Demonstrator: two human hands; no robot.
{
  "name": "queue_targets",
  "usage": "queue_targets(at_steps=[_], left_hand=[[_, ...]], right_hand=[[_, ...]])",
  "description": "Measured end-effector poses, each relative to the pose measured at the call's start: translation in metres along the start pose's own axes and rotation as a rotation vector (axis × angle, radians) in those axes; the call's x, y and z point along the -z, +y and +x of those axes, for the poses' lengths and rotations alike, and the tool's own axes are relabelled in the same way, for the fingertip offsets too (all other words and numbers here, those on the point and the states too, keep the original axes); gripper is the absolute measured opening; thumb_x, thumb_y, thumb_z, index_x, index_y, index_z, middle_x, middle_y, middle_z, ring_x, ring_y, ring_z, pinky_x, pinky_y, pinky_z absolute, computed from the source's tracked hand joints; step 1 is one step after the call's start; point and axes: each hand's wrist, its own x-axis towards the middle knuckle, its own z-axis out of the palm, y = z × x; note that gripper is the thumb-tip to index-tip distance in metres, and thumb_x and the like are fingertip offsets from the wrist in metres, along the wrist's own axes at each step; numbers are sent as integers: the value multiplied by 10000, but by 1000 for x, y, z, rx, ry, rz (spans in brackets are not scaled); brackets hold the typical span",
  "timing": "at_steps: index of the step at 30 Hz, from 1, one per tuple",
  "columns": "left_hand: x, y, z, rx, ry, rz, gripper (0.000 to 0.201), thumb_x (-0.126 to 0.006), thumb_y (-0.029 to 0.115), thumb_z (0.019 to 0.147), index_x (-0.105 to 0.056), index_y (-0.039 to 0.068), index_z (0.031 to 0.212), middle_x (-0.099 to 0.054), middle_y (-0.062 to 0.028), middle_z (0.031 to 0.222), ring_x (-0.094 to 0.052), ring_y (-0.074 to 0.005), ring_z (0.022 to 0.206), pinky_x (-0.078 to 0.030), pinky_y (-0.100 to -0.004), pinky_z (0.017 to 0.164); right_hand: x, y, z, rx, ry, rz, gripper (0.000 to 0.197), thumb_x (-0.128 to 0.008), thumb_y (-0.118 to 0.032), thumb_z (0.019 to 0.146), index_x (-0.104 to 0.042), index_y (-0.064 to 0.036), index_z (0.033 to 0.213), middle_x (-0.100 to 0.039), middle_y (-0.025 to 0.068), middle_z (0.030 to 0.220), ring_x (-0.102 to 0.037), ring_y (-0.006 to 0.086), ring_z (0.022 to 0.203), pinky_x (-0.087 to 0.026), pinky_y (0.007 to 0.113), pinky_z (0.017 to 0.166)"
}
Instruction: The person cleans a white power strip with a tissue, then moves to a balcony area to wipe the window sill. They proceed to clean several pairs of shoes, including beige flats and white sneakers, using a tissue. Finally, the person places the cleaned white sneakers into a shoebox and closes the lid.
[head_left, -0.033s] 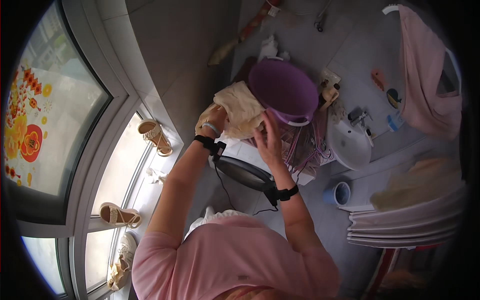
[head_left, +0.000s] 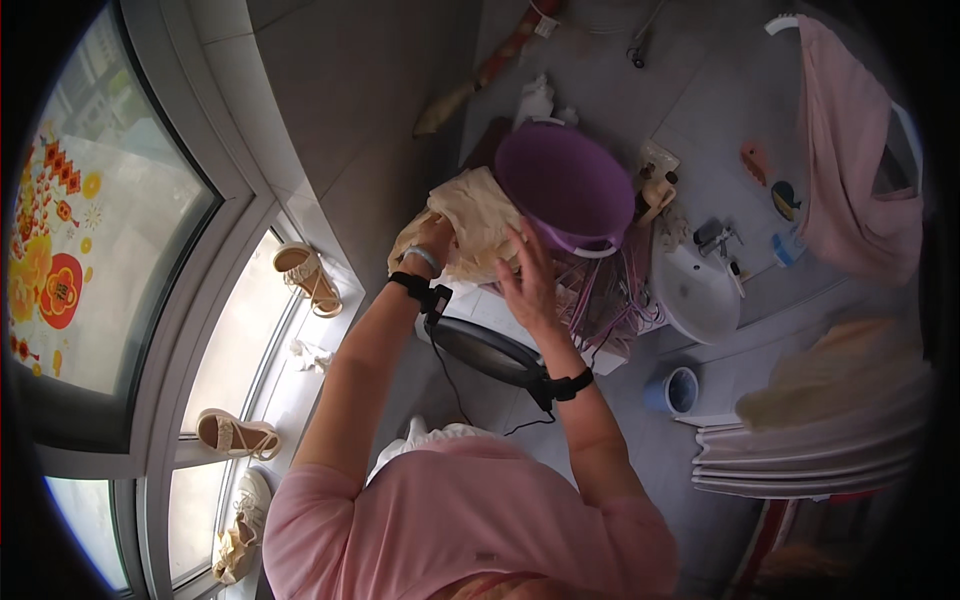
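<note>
A cream-coloured cloth [head_left: 478,212], bunched and wrinkled, lies at the near left side of a large purple basin [head_left: 565,180]. My left hand [head_left: 432,236], with a pale bracelet at the wrist, is tucked into the cloth's left side and grips it; folds hide most of its fingers. At the cloth's right edge is my right hand [head_left: 530,285], its fingers apart and the fingertips against or just over the fabric. The basin's white handle [head_left: 590,250] shows beyond that hand.
Below my hands is a dark oval object [head_left: 488,350] with a shiny rim. Purple hangers [head_left: 622,300] stand beside the basin, near a white sink [head_left: 695,290]. A blue bucket [head_left: 681,389] is on the floor. Sandals [head_left: 308,280] line the windowsill on the left.
My right hand has shifted slightly to the left, along the cloth's edge. The left hand keeps its place in the cloth.
</note>
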Motion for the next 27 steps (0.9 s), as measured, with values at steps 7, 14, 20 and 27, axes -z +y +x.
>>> queue_targets(at_steps=[7, 14, 20, 27], left_hand=[[6, 0, 19, -290, -166, 926, 375, -700, 182, 769, -625, 20, 1098, -662, -108, 1036, -643, -238, 957, -508, -330, 805], [26, 0, -25, 490, 298, -689, 397, -686, 175, 819, -578, -9, 1154, -668, -113, 929, -663, -193, 818, -501, -282, 589], [56, 26, -84, 530, 140, -807, 294, -610, 89, 857, -575, -8, 1132, -671, -106, 939, -660, -198, 802, -477, -281, 610], [70, 51, -109, 563, 168, -910, 290, -621, 113, 874, -560, 7, 1137, -657, -99, 965, -644, -181, 843, -472, -271, 646]], right_hand=[[-101, 51, 41, 59, -288, -244, 517, -476, -379, 945, -387, -181, 1415, -303, 232, 1453, -282, 432, 1344, -265, 568, 1063], [-163, 115, 37, 180, -358, -459, 482, -447, -405, 939, -376, -303, 1404, -307, 115, 1484, -267, 488, 1312, -218, 674, 1026], [-188, 137, 38, 269, -420, -559, 494, -444, -478, 911, -448, -300, 1372, -335, 77, 1468, -246, 474, 1322, -199, 684, 1030], [-185, 120, 50, -132, -482, -324, 594, -487, -556, 873, -428, -262, 1386, -312, 131, 1469, -226, 417, 1355, -159, 633, 1075]])
